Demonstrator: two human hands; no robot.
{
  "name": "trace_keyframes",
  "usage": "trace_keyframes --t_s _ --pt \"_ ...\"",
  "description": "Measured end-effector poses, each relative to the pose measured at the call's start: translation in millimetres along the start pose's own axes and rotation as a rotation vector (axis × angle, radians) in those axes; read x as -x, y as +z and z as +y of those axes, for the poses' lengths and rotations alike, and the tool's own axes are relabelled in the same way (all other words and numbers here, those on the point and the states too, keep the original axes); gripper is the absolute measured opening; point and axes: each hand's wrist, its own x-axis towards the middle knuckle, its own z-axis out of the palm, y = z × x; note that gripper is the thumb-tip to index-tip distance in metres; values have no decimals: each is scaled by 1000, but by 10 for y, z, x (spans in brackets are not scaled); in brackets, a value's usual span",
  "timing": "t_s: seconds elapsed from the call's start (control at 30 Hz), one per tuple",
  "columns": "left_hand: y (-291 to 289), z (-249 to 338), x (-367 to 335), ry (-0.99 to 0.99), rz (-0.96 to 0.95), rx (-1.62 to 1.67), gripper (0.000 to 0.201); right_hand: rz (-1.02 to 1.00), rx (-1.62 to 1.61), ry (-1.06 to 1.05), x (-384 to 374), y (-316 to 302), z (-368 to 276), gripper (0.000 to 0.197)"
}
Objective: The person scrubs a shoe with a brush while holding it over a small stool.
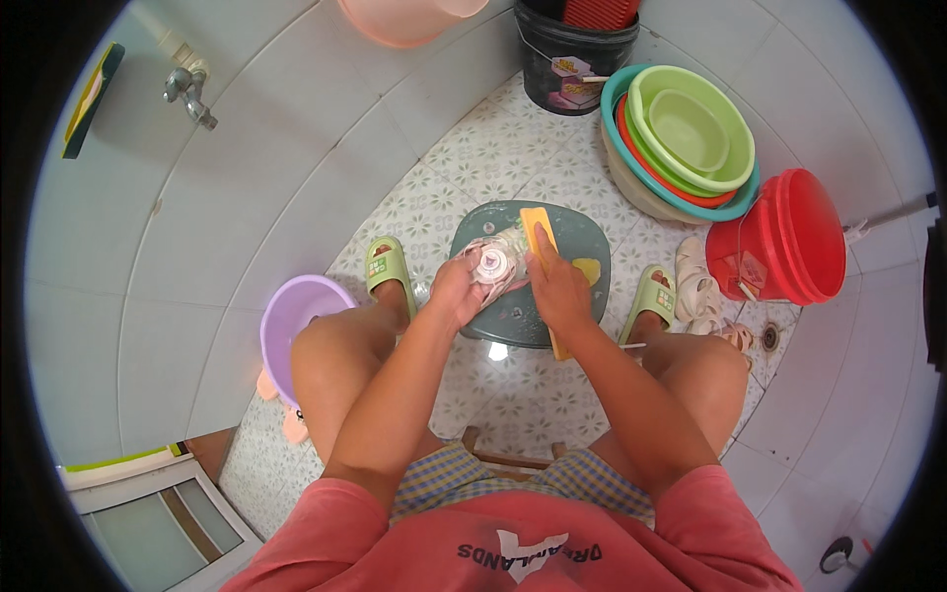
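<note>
My left hand (460,291) is closed around a pale, pinkish shoe (496,262) with a round white patch facing up. In my right hand (562,291) is a long yellow scrubbing brush (538,227), gripped along its handle. The brush's bristle side lies against or very close to the shoe; I cannot tell exactly. Both are held over a wet dark green plastic stool (513,331). On the stool's right part rests a yellow piece (589,268), perhaps soap. White suds show near the shoe.
A purple basin (296,314) stands beside my left leg. To the right are pale strappy sandals (694,281), a red lidded bucket (789,237) and stacked basins (691,133). A black bucket (572,64) is farther back. A tap (189,94) juts from the left wall.
</note>
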Motion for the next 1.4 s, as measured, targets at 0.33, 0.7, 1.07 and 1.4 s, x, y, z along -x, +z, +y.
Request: trace_keyframes --t_s 0.33,0.7,1.07,1.4 --pt "35 -42 -54 -20 45 -19 32 -78 -234 120 68 37 -43 46" --pt "148 -23 38 -3 60 -42 34 21 -138 23 12 52 93 47" --pt "8 -42 -60 1 40 -44 36 -11 -36 -16 -33 -24 141 47" --pt "-55 3 -211 -221 -164 244 45 -132 -107 -47 85 16 31 46"
